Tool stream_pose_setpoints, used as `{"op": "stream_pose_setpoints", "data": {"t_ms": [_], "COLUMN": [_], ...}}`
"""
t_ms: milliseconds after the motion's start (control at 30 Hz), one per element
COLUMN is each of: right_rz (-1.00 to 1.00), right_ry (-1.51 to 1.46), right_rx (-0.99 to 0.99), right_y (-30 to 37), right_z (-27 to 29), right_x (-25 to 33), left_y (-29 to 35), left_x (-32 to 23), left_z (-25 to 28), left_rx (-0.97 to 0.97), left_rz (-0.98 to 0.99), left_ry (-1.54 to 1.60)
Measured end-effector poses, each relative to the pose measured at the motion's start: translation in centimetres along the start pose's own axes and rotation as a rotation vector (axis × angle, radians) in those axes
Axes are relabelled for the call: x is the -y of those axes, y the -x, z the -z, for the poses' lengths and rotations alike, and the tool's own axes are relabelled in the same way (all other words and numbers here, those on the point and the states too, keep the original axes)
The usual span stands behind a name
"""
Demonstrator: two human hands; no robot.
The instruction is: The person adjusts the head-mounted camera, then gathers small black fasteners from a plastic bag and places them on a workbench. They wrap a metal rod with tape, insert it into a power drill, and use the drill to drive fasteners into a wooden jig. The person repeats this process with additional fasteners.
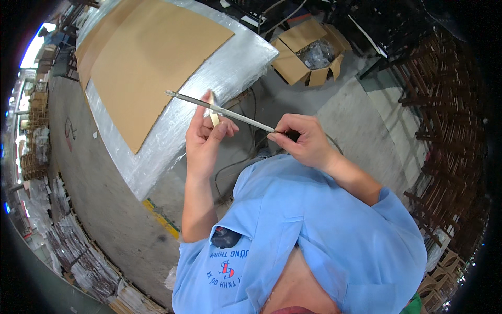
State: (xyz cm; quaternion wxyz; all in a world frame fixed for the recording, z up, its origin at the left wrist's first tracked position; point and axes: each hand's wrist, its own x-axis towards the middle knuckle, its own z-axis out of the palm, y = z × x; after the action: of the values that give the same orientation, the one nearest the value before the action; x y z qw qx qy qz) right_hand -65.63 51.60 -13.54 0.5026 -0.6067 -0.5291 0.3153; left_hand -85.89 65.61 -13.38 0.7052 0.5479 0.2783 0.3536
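A slim silvery metal rod (243, 120) slants across in front of me, its narrow bare tip pointing up and left. My right hand (306, 137) is closed in a pinch on its darker lower end. Between the thumb and fingers of my left hand (205, 133) is a pale cream strip (215, 118), which looks like tape and crosses the rod near its middle. The left index finger reaches up behind the rod; whether it presses on the metal I cannot tell. Fingers partly hide the strip's lower end and the rod's right end.
A brown cardboard sheet (151, 57) lies on a plastic-wrapped surface (230, 68) ahead and left. An open carton (291, 67) with clear plastic inside stands on the floor beyond. Dark wooden frames (444, 141) are stacked at the right; a cable (254, 112) runs below my hands.
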Motion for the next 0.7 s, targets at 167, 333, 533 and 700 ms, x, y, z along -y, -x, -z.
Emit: {"op": "stream_pose_setpoints", "data": {"t_ms": [167, 333, 533, 700], "right_rz": [0.073, 0.024, 0.044, 0.084], "right_ry": [0.102, 0.070, 0.151, 0.272], "right_rx": [-0.026, 0.019, 0.031, 0.022], "right_y": [-0.2, -0.1, -0.4, -0.2], "right_z": [0.1, 0.2, -0.3, -0.8], "right_x": [0.2, 0.2, -0.1, -0.8], "left_y": [0.1, 0.0, -0.5, -1.2], "left_x": [-0.1, -1.1, -2.5, -2.1], "left_z": [0.3, 1.6, 0.0, -1.4], "left_rx": [-0.085, -0.118, -0.158, -0.270], "left_rz": [0.008, -0.153, -0.034, -0.010], "left_ry": [-0.065, -0.304, -0.157, -0.217]}}
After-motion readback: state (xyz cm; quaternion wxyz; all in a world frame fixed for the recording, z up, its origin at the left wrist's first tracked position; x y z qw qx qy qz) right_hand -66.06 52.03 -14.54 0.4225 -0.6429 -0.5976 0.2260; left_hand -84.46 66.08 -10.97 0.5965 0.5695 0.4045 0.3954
